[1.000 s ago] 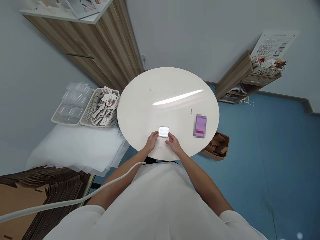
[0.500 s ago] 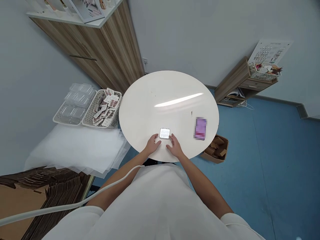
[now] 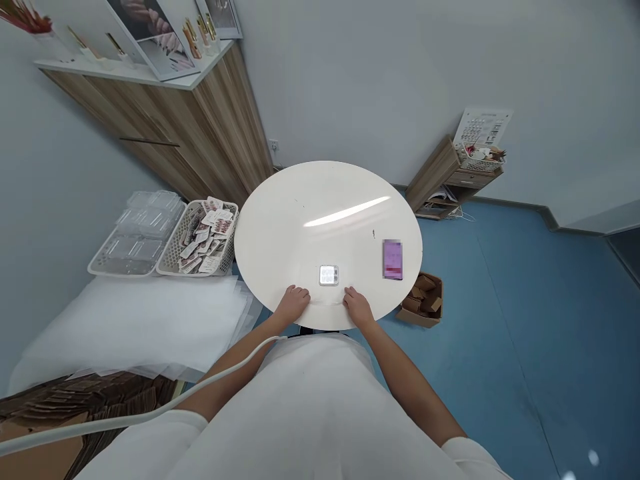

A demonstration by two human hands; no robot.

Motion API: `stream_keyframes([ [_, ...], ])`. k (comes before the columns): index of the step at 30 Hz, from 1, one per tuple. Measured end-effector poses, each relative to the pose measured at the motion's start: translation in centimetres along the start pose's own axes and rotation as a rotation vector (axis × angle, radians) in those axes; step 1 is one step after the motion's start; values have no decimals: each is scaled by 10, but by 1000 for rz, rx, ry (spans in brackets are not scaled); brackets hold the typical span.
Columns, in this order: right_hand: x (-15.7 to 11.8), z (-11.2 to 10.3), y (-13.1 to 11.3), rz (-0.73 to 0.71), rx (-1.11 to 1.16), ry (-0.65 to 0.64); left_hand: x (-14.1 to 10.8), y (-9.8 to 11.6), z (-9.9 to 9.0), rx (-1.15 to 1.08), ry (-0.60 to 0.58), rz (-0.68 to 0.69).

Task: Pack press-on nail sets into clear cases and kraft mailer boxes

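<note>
A small clear case with a silvery, gridded inside (image 3: 329, 275) lies on the round white table (image 3: 320, 193) near its front edge. To its lower left, my left hand (image 3: 293, 304) rests on the tabletop with its fingers bent and pressed together. My right hand (image 3: 357, 305) is at the lower right of the case, also with curled, closed fingers. Neither hand touches the case. A faint, see-through outline runs between the fingertips of both hands; what it is cannot be made out. A pixelated purple, phone-shaped item (image 3: 393, 259) lies at the table's right.
Left of the table are a basket of printed cards (image 3: 207, 237), a tray of clear boxes (image 3: 143, 233) and white translucent sheets (image 3: 145, 320). A cardboard box (image 3: 423, 300) stands on the floor at right. A white cable crosses my left arm.
My hands have drawn back from the case and moved apart, and their fingers have closed. The case stays on the table. The view has shifted, showing more of the cabinet top.
</note>
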State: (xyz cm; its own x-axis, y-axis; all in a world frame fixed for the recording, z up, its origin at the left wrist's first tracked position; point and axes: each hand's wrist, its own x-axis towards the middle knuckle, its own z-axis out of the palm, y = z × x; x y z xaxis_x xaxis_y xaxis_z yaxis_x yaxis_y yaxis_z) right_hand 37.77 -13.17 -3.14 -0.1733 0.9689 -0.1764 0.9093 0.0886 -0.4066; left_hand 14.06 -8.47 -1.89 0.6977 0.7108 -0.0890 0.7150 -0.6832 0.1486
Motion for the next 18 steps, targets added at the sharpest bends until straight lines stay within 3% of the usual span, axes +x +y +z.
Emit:
stream_keyframes([
  [6,-3,-3,-9,-6,-67,5,-4,-3,2,96,-26,60],
  [13,-29,-1,-24,-44,28,-39,-30,-8,-9,-27,-46,101],
  [18,-41,-2,-30,-4,140,-24,-30,-10,-13,-67,-46,89],
])
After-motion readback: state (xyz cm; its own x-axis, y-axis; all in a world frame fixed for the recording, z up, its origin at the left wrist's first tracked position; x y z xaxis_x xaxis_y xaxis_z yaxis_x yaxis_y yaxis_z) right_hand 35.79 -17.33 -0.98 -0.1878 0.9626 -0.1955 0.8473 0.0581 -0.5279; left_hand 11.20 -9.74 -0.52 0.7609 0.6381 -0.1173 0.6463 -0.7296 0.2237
